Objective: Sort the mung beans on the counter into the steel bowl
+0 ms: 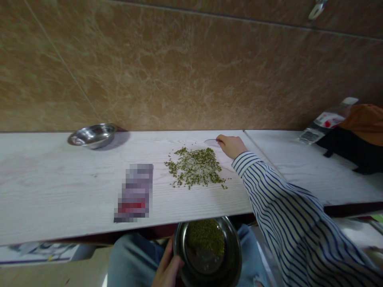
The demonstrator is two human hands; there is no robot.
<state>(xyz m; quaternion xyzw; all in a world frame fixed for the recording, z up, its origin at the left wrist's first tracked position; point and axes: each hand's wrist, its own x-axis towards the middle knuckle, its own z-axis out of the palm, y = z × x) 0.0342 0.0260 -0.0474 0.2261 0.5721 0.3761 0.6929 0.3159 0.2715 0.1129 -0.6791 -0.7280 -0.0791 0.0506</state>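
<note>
A heap of small green beans mixed with white grains [195,167] lies on the pale wooden table [60,191]. My right hand [231,145], in a striped sleeve, rests at the heap's far right edge, fingers curled on a thin clear object [211,141] I cannot make out. Below the table edge, my left hand [167,269] grips the rim of a steel bowl [233,259] on my lap. That bowl holds green beans [206,236].
An empty steel bowl [93,135] stands at the back left against the brown tiled wall. A blurred-out flat packet [135,192] lies left of the heap. A plastic bottle [326,121] and dark and orange cloth [359,139] lie at the far right.
</note>
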